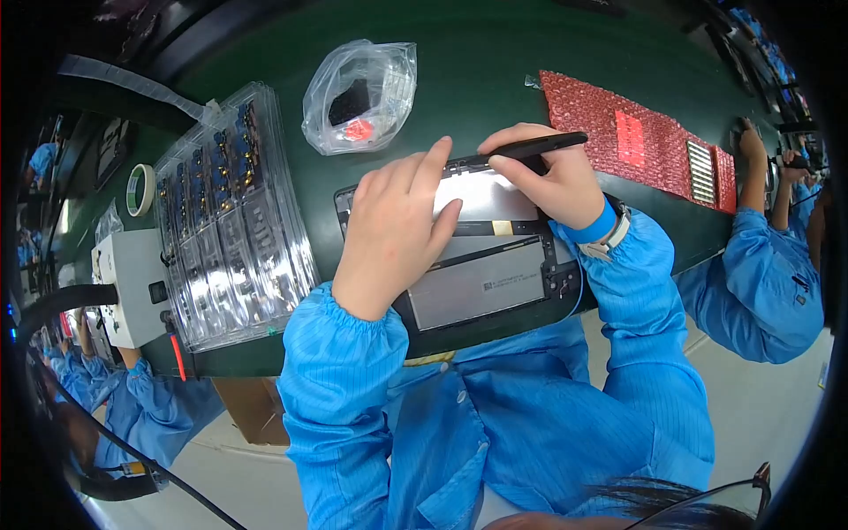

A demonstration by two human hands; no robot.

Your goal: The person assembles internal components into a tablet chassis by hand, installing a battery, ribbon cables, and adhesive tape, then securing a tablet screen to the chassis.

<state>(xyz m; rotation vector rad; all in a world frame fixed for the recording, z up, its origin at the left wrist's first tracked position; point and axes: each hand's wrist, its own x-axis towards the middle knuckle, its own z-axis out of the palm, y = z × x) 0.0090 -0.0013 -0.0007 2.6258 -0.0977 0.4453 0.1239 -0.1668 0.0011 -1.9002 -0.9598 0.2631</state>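
Observation:
An opened tablet point(477, 287) with bare silver panels and a black frame lies in front of me at the table's near edge. My left hand point(393, 221) rests over its upper left part, fingers stretched out and holding nothing. Between the thumb and fingers of my right hand point(567, 181) is a slim black pen-shaped tool point(556, 143). The tool slants down to the left, toward the tablet's far edge; its working tip is hard to make out. A blue strap point(594, 228) circles my right wrist, beside a watch.
Clear plastic trays point(238, 256) of small circuit parts stand left, beside a white box point(132, 274) and a tape roll point(140, 190). A clear bag point(360, 97) sits beyond my hands. Red bubble wrap point(609, 132) lies right, near a co-worker's blue sleeve point(755, 256).

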